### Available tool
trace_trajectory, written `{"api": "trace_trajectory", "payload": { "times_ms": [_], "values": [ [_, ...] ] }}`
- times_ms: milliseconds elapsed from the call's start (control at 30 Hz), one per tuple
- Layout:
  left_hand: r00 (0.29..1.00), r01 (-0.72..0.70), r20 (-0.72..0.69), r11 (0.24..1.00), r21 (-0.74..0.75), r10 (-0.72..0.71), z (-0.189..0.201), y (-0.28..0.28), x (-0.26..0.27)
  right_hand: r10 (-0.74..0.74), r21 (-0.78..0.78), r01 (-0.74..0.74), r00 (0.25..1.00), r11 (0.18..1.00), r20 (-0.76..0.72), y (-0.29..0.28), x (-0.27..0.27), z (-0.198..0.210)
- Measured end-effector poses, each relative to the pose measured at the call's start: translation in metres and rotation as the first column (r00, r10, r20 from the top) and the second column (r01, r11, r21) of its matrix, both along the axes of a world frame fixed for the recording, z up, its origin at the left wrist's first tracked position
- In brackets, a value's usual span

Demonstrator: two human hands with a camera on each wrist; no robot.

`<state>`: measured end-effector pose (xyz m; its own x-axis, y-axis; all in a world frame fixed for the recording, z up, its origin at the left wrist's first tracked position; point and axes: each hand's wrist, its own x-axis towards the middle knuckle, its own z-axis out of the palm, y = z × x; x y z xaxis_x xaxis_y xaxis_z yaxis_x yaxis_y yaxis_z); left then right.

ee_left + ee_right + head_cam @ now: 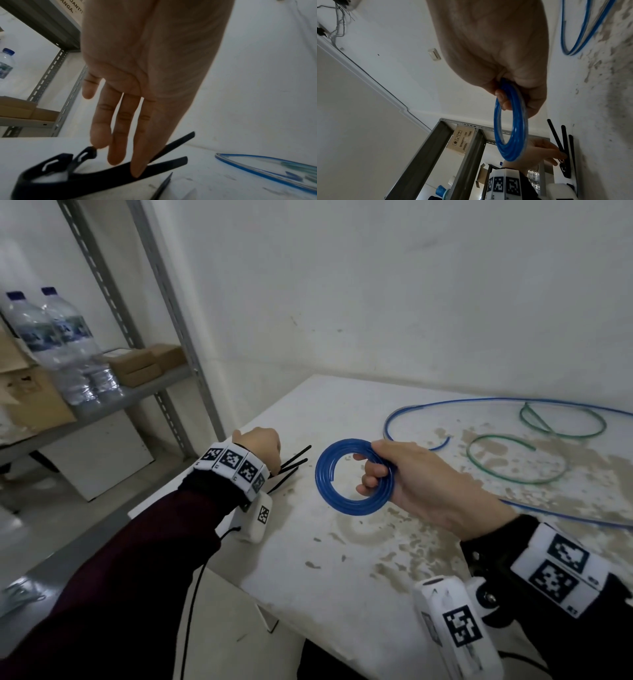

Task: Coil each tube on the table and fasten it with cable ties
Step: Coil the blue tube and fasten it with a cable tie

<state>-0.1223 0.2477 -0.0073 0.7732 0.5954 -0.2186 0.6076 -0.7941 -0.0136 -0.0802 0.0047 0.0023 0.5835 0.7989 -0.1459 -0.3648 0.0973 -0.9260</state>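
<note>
1. Right hand (pixel 421 486): fingers curled through the blue coil (pixel 346 477), gripping it above the table (pixel 342 559).
2. Left hand (pixel 137 83): fingers straight and slightly spread, tips touching the black cable ties (pixel 106 180) at the table's left edge.
3. Loose blue tube (pixel 479 405) and green tube (pixel 534 440): uncoiled on the table, to the right.
</note>
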Motion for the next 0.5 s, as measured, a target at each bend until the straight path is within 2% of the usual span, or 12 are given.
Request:
{"api": "trace_trajectory", "payload": {
  "times_ms": [167,233,300,400,500],
  "values": [
    [0.999,-0.003,0.049,1.000,-0.019,0.004,0.001,0.002,-0.005,0.020,0.004,-0.020,1.000,1.000,0.022,0.001,-0.002,-0.004],
    [0.990,0.005,0.141,1.000,0.019,-0.008,0.006,0.003,-0.006,0.029,0.017,-0.030,0.998,0.999,0.053,-0.001,-0.003,-0.002],
    [0.955,0.039,0.291,0.997,0.071,-0.058,0.018,0.000,-0.006,0.037,0.026,-0.040,0.995,0.999,0.096,-0.003,-0.004,0.001],
    [0.847,0.115,0.506,0.985,0.127,-0.164,0.041,-0.011,-0.003,0.021,0.057,-0.029,0.992,0.998,0.123,-0.007,-0.003,0.008],
    [0.669,0.216,0.700,0.967,0.135,-0.247,0.062,-0.030,0.006,-0.029,0.154,0.012,0.993,0.988,0.110,-0.017,0.001,0.021]
  ]
}}
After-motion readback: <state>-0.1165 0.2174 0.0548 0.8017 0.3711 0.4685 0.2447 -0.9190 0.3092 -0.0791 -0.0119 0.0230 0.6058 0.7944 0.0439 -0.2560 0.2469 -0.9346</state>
